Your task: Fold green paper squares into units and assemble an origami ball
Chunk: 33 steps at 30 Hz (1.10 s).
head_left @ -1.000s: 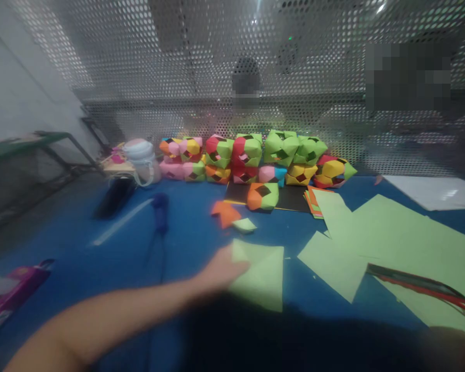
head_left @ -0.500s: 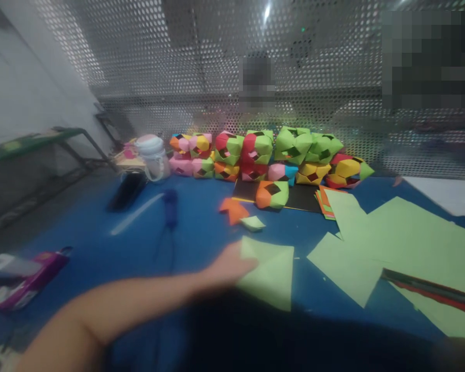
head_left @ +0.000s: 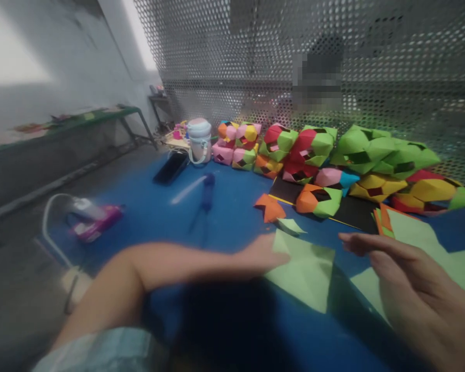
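My left hand [head_left: 261,254] reaches across from the left and is closed on the left edge of a light green paper square [head_left: 308,271], its thumb on top. Faint creases run over the square. To the right, my right hand [head_left: 418,292] hovers with its fingers stretched toward the paper, open and holding nothing. Just beyond the square lie a small curved pale green paper piece [head_left: 291,226] and a folded orange paper piece [head_left: 270,208]. Larger light green sheets [head_left: 459,271] lie partly hidden behind my right hand.
Folded paper blocks [head_left: 313,147] in several colours are stacked along the perforated metal screen [head_left: 217,67]. A black board [head_left: 354,219], a white jug [head_left: 199,142], a phone [head_left: 171,168] and a purple box [head_left: 96,223] also sit on the blue table [head_left: 151,206].
My view has swung left, so things appear farther right. My right hand has come up from the lower right corner toward the square. My left hand still holds the paper.
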Each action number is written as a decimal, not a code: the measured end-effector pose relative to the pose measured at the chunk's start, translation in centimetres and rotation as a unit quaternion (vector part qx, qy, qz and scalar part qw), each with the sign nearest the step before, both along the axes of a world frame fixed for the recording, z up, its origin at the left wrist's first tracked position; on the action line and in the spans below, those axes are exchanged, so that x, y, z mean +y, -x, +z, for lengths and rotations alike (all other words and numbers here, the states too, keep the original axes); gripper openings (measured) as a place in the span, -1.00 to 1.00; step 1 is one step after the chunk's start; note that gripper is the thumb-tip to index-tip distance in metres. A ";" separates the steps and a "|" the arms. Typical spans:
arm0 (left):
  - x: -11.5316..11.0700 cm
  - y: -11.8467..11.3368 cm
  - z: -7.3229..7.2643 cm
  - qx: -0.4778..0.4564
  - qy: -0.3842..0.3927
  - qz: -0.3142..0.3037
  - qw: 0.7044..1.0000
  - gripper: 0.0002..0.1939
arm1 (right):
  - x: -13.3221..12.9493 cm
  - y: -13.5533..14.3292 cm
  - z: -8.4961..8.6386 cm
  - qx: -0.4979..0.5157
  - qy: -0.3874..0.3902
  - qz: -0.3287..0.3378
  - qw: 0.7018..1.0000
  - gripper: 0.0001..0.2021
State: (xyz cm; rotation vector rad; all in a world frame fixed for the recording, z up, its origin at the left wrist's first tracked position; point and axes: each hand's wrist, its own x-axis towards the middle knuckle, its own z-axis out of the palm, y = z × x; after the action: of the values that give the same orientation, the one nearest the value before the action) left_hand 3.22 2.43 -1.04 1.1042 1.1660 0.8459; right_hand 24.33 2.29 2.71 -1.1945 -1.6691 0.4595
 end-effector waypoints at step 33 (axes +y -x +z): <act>0.7 1.1 1.4 -0.056 0.039 -0.040 0.997 -0.48 | 1.8 1.8 -2.3 0.128 0.206 0.070 0.967 -0.74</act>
State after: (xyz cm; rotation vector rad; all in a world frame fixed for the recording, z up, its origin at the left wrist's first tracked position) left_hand 2.11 3.15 0.32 1.0206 1.0458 0.7842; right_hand 22.48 4.09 0.39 -1.2517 -1.4768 1.0460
